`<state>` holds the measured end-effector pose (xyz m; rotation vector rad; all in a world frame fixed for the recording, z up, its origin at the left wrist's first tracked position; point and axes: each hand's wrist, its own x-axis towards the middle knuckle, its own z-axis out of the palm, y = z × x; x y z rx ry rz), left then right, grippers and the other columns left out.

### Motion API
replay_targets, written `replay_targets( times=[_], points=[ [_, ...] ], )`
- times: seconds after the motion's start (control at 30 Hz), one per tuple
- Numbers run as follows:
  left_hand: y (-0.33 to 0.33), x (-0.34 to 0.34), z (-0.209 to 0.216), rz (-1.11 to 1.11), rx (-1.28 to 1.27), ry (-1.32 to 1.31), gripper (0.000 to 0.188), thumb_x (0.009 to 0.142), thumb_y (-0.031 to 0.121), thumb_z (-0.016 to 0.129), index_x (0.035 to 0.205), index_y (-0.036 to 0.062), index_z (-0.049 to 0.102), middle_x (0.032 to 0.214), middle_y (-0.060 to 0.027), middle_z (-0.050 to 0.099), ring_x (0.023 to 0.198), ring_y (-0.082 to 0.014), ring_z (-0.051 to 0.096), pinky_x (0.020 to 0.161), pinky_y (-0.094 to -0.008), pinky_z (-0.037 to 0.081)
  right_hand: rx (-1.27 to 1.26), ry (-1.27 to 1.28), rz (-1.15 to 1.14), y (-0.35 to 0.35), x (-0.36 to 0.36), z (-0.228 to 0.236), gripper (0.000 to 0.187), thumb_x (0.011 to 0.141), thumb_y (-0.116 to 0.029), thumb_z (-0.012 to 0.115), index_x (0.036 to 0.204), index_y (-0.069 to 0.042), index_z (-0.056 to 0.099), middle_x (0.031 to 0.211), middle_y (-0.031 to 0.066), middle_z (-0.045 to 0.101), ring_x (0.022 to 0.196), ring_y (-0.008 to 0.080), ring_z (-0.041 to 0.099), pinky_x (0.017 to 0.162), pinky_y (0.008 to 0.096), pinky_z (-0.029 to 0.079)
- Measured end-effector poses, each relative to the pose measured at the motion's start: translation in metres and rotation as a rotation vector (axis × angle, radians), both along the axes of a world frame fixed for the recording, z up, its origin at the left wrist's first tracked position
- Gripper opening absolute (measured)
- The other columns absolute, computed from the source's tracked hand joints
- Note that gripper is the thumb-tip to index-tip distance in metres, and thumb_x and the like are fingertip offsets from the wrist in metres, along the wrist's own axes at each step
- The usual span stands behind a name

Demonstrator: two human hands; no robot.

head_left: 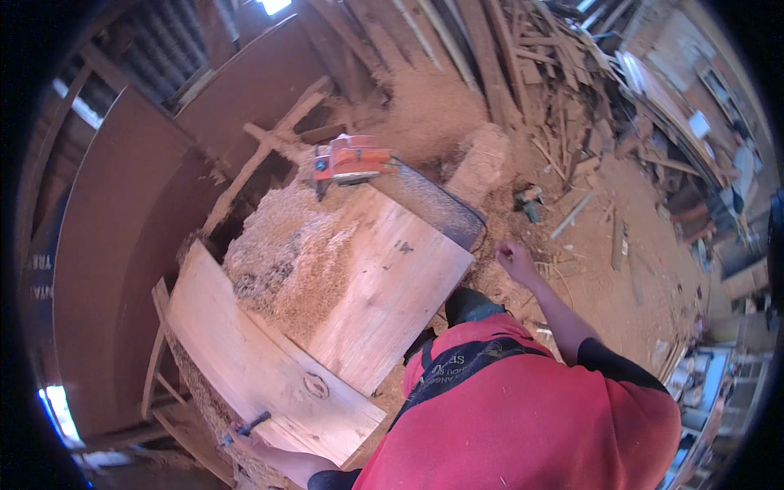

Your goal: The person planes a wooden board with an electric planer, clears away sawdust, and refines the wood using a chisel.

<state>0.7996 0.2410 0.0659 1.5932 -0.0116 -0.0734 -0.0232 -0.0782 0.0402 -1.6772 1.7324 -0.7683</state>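
The red shirt point(531, 416) fills the lower right of the frame. At the bottom left, the left hand point(245, 437) has its grip closed on a dark pencil point(249, 425), and the tip rests on the near edge of the front plank point(261, 367). At the centre right, the right hand point(516, 260) is loosely clenched above the sawdust floor point(637, 269); I cannot tell if it holds something. A second plank point(384, 286) lies in the centre, and sawdust point(286, 261) is piled on its left part. An orange chainsaw point(353, 162) rests at its far end, in the upper centre. Scrap wood point(539, 73) is heaped at the upper right.
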Motion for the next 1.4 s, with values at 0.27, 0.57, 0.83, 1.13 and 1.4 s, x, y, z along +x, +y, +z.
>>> replay_targets(
  times=[0.27, 0.57, 0.83, 1.13, 1.4],
  points=[
    [-0.060, -0.181, -0.044, 0.442, 0.679, -0.513, 0.065, 0.093, 0.032, 0.071, 0.136, -0.0078, 0.045, 0.132, -0.0252, 0.054, 0.121, -0.0367, 0.056, 0.105, -0.0426, 0.045, -0.346, -0.130, 0.380, -0.271, 0.134, 0.057, 0.039, 0.087, -0.018, 0.070, 0.122, -0.002, 0.060, 0.116, 0.0160, 0.066, 0.108, 0.0279, 0.064, 0.094, 0.0380, 0.050],
    [-0.098, -0.626, -0.104, -0.626, 0.585, 0.563, 0.024, 0.095, 0.018, 0.063, 0.108, -0.0023, 0.066, 0.091, -0.0102, 0.066, 0.083, -0.0156, 0.061, 0.073, -0.0300, 0.048, -0.326, 0.172, 0.833, -0.409, 0.238, 0.061, 0.057, 0.078, -0.031, 0.079, 0.122, -0.004, 0.055, 0.114, 0.0177, 0.063, 0.110, 0.0356, 0.061, 0.094, 0.0439, 0.049],
    [-0.020, -0.665, -0.102, -0.117, 0.568, 0.289, 0.033, 0.095, 0.030, 0.065, 0.110, 0.0009, 0.065, 0.094, -0.0081, 0.066, 0.084, -0.0158, 0.058, 0.075, -0.0306, 0.047, 0.039, 0.128, 0.955, -0.436, 0.269, 0.035, 0.056, 0.076, -0.040, 0.078, 0.114, 0.000, 0.066, 0.105, 0.0219, 0.071, 0.098, 0.0354, 0.069, 0.086, 0.0439, 0.054],
    [-0.084, -0.692, -0.004, -0.128, 0.468, 0.251, 0.023, 0.096, 0.018, 0.065, 0.104, -0.0030, 0.068, 0.092, -0.0101, 0.070, 0.085, -0.0159, 0.065, 0.078, -0.0310, 0.052, -0.229, 0.073, 0.506, -0.336, 0.166, 0.105, 0.038, 0.078, -0.034, 0.074, 0.099, -0.002, 0.072, 0.097, 0.0226, 0.069, 0.100, 0.0381, 0.065, 0.085, 0.0471, 0.051],
    [-0.045, -0.633, -0.011, -0.456, 0.265, 0.300, 0.023, 0.096, 0.019, 0.066, 0.105, -0.0020, 0.068, 0.090, -0.0069, 0.069, 0.084, -0.0150, 0.064, 0.078, -0.0296, 0.051, -0.279, 0.005, 0.092, -0.196, -0.046, 0.086, 0.041, 0.082, -0.035, 0.078, 0.098, 0.000, 0.064, 0.071, 0.0074, 0.062, 0.063, 0.0226, 0.062, 0.056, 0.0364, 0.050]
  ],
)
